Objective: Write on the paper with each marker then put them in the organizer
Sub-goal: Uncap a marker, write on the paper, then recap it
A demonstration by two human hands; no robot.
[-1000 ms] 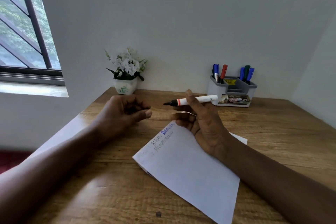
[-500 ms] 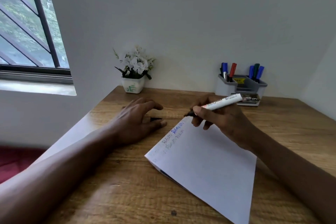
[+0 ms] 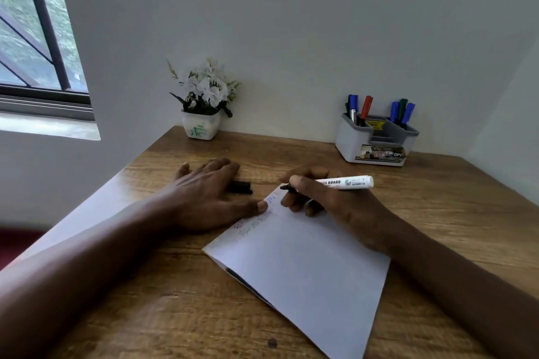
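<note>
A white sheet of paper [image 3: 306, 259] lies angled on the wooden desk [image 3: 145, 315], with a few faint written lines at its far corner. My right hand [image 3: 329, 198] grips a white whiteboard marker [image 3: 347, 183], its black tip down at that far corner. My left hand [image 3: 204, 198] lies flat on the desk with straight fingers, its thumb pressing the paper's left edge. A black marker cap [image 3: 240, 187] lies on the desk just beyond the left hand. The grey organizer [image 3: 376, 140] stands at the back right, holding blue, red and green markers.
A white pot of white flowers [image 3: 202, 108] stands against the back wall, left of centre. A window [image 3: 32, 38] is at the upper left. Walls close the desk at the back and right.
My right hand lowered the marker from mid-air until its tip reached the paper's far corner. My left hand opened, set the black cap on the desk and flattened against the paper's edge.
</note>
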